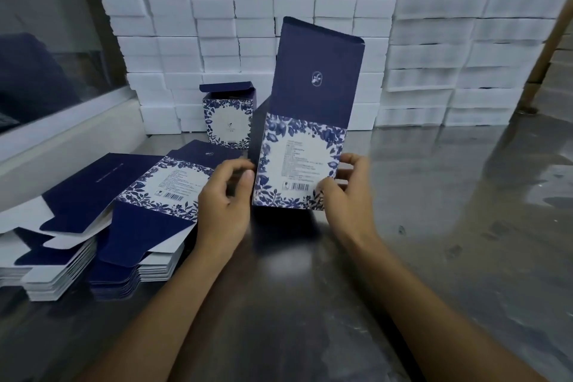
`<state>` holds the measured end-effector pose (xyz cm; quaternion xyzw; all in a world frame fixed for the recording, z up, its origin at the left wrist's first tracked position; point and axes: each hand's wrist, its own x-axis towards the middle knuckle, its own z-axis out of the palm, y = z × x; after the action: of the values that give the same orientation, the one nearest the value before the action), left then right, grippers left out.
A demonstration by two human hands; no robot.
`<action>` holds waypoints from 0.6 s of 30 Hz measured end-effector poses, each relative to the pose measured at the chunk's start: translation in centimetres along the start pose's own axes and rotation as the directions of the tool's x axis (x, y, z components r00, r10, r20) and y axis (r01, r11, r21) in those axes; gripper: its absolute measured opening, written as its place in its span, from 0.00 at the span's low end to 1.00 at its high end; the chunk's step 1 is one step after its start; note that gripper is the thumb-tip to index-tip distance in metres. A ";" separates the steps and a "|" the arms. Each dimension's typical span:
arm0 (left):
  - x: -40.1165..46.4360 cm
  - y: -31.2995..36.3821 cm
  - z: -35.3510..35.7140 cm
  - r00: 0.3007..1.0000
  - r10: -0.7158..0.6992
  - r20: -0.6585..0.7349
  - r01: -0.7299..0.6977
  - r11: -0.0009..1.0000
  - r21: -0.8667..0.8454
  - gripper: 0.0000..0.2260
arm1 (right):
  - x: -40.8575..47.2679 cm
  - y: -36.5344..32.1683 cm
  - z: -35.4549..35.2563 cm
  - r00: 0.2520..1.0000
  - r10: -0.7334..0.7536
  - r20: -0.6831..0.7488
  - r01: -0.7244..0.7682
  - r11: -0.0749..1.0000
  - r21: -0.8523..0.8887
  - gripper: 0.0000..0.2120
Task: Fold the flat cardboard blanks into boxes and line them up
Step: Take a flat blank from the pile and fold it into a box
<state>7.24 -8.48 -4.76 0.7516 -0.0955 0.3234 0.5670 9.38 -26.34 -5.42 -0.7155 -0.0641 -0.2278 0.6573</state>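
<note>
Both hands grasping 1 box [302, 146] upright mid-surface: left hand [224, 205] pinches its left edge, right hand [341, 192] its right edge. Thin card, light, probably creases easily; hold by the side edges. Blanks [102, 226] stacked at left edge, 1 finished box [228, 118] at back. Steel surface [434, 226], white cartons [310, 9] stacked behind.

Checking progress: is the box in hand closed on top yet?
No, open: the held box has its dark blue lid flap standing straight up.
</note>
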 end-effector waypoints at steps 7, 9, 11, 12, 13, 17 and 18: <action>-0.2 0.1 0.1 0.995 -0.094 -0.023 0.095 0.994 0.058 0.27 | -0.3 0.0 0.3 0.991 0.108 0.082 -0.117 0.986 0.117 0.22; -0.3 0.3 0.2 0.990 -0.138 0.040 0.138 0.990 0.019 0.39 | -0.6 -0.5 0.4 0.988 0.082 0.134 -0.098 0.988 0.119 0.23; -0.5 0.4 0.3 0.984 -0.150 0.092 0.147 0.988 0.039 0.43 | -1.0 -1.7 0.7 0.979 0.033 0.199 -0.060 0.989 0.132 0.18; -0.6 0.4 0.2 0.985 -0.134 0.112 0.130 0.991 0.044 0.40 | -1.1 -1.9 0.9 0.975 0.009 0.223 -0.047 0.985 0.165 0.17; -0.6 0.5 0.1 0.985 -0.106 0.137 0.101 0.994 0.044 0.36 | -1.0 -1.9 0.8 0.974 0.001 0.228 -0.051 0.976 0.213 0.20; -0.5 0.3 -0.2 0.962 -0.053 0.267 0.060 0.998 -0.017 0.26 | -0.5 -2.3 0.1 0.979 0.118 0.167 -0.166 0.935 0.313 0.26; -0.5 0.3 -0.1 0.952 -0.061 0.299 0.083 0.995 -0.062 0.28 | -0.4 -2.4 -0.1 0.984 0.125 0.124 -0.159 0.934 0.318 0.23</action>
<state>6.63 -8.59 -4.86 0.7730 -0.1640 0.1822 0.5852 8.04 -26.04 -3.42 -0.6100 -0.0825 -0.1290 0.7775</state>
